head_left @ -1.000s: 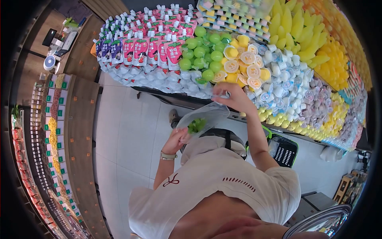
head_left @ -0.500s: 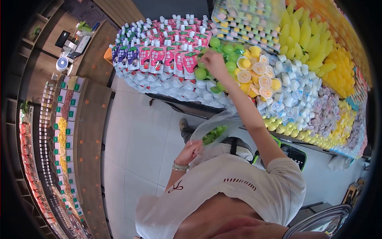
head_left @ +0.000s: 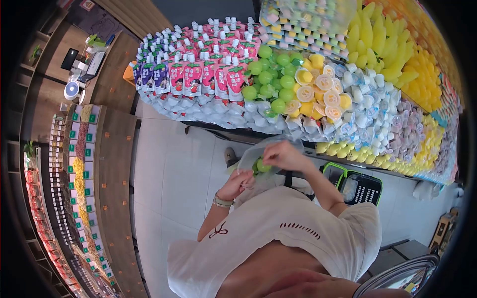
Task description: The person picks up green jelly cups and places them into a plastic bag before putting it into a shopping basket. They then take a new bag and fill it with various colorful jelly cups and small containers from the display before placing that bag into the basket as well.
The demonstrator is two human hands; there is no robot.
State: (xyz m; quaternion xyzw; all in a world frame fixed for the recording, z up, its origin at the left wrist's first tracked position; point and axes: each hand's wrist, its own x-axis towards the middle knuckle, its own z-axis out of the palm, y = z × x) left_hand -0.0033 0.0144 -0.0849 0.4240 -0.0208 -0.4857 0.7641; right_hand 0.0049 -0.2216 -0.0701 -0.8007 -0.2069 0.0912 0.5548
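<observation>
My left hand (head_left: pixel 235 186), with a band on its wrist, grips the edge of a clear plastic bag (head_left: pixel 251 155) in front of my body. At the bag's mouth is my right hand (head_left: pixel 286 157), its fingers closed and pointing down to the left. A green ball-shaped snack (head_left: pixel 263 166) shows right at the right fingertips; the fingers partly cover their hold on it. Darker green pieces lie in the bag beside it, blurred by the plastic. Beyond the bag, a pile of similar green balls (head_left: pixel 268 78) sits on the display.
Left of the green pile stand pink pouches (head_left: pixel 193 78) with white caps. Yellow and orange cups (head_left: pixel 325 82) and white cups (head_left: pixel 367 102) lie to its right. A black and green basket (head_left: pixel 361 187) is at my right. Wooden shelving (head_left: pixel 113 164) runs along the left.
My right hand has come back from the green pile to the mouth of the bag. A round green ball now shows at its fingertips. My left hand still holds the bag.
</observation>
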